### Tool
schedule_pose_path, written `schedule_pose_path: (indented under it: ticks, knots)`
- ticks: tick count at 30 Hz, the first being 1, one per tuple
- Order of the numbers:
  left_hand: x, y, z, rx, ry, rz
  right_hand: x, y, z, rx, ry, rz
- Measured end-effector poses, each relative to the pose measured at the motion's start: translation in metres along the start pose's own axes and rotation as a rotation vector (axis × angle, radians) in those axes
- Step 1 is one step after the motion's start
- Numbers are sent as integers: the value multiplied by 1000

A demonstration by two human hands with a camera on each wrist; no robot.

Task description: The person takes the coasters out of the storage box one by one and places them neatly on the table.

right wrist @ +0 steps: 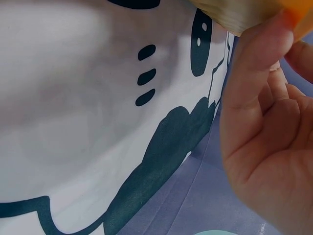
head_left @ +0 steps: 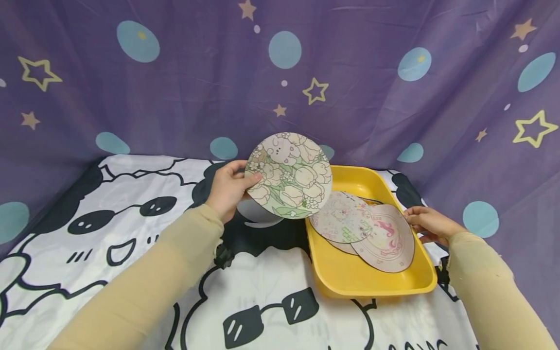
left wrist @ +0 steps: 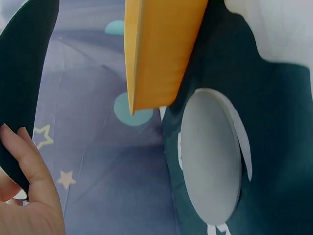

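Observation:
My left hand (head_left: pixel 229 187) holds up a round mat (head_left: pixel 288 176) by its left edge, thumb on the printed face with pale tulips and a white rabbit. Its dark underside shows in the left wrist view, fingers lying against it. Behind and below it, a pale grey disc (left wrist: pixel 212 156) lies on the dark part of the cloth. To the right stands a yellow tray (head_left: pixel 372 284). Several round mats overlap inside, among them a pink-printed mat (head_left: pixel 387 240) and a pale floral mat (head_left: pixel 343 218). My right hand (head_left: pixel 433 224) grips the tray's right rim between thumb and fingers.
A white cloth (head_left: pixel 262 279) with black cartoon faces covers the table. A purple curtain (head_left: pixel 197 87) with stars and blue ovals hangs directly behind it and along the right side. The tray stands near the table's right edge.

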State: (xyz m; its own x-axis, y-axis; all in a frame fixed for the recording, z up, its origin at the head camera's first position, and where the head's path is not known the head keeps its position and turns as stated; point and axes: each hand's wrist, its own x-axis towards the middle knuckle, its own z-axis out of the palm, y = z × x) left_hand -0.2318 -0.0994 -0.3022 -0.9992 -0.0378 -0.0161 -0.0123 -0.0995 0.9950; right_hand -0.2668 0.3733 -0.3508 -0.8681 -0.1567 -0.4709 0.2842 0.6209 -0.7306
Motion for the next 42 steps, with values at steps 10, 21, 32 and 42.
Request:
schedule_pose_path:
  ticks: [10,21,32,42]
  knots:
    - [8,1,-25,1,83,-14,0,0,0,4,-6,9]
    - [15,-1,-54,-39,190,10,2,-2,-2,2,-14,7]
    - [18,-12,-81,-37,271,-25,-1,-1,-2,13,-37,9]
    - [16,-19,-88,-38,302,-47,-1,0,0,7,-14,10]
